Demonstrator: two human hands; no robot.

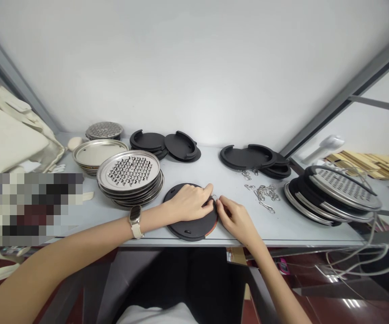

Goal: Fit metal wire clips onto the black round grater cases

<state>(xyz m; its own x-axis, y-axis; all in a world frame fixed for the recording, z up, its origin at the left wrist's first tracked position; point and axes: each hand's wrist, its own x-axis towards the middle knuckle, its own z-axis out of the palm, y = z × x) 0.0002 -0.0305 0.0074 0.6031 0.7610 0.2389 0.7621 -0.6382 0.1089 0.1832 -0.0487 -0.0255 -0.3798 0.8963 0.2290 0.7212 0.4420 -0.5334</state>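
Apparently for steadiness, the left hand (192, 202) rests on the black disc (194, 227), its grip unclear; the right hand (237, 219) pinches a wire clip (214, 196).

There are two hands (192, 202) (237, 219), one watch (135, 215), three grater-topped stacks (104, 131) (130, 171) (345, 188).

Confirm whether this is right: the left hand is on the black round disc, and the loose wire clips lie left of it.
The side is wrong: the head view shows the loose wire clips lying right of the black round disc. The left hand is indeed on it.
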